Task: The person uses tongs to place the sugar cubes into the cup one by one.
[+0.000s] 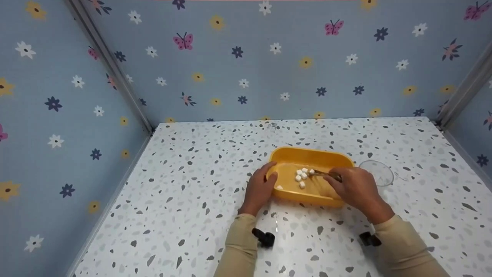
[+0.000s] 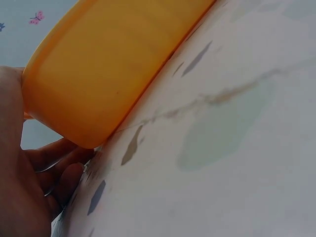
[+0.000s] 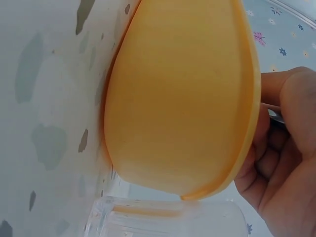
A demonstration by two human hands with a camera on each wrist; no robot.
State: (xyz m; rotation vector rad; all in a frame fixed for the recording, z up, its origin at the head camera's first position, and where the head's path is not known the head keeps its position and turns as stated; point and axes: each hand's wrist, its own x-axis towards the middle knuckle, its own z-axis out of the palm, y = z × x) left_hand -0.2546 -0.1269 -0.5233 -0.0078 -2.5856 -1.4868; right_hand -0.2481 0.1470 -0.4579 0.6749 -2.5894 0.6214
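Observation:
In the head view a yellow-orange tray (image 1: 303,198) stands on the table, with several small white cubes (image 1: 298,178) inside, mostly clustered near its middle. My left hand (image 1: 260,188) grips the tray's left end, the thumb over the rim and the other fingers outside, low by the table in the left wrist view. Reaching over the right end, my right hand (image 1: 355,188) holds slim metal tweezers (image 1: 321,173). Their tips are right at one white cube (image 1: 311,171) on the cluster's right side. The tray wall hides the cubes from both wrist views.
A clear round container (image 1: 376,173) stands just right of the tray, close by my right hand. A small white piece (image 1: 280,187) lies at the tray's left side. Flower-patterned panels (image 1: 246,61) enclose the speckled table (image 1: 192,184) at the back and sides.

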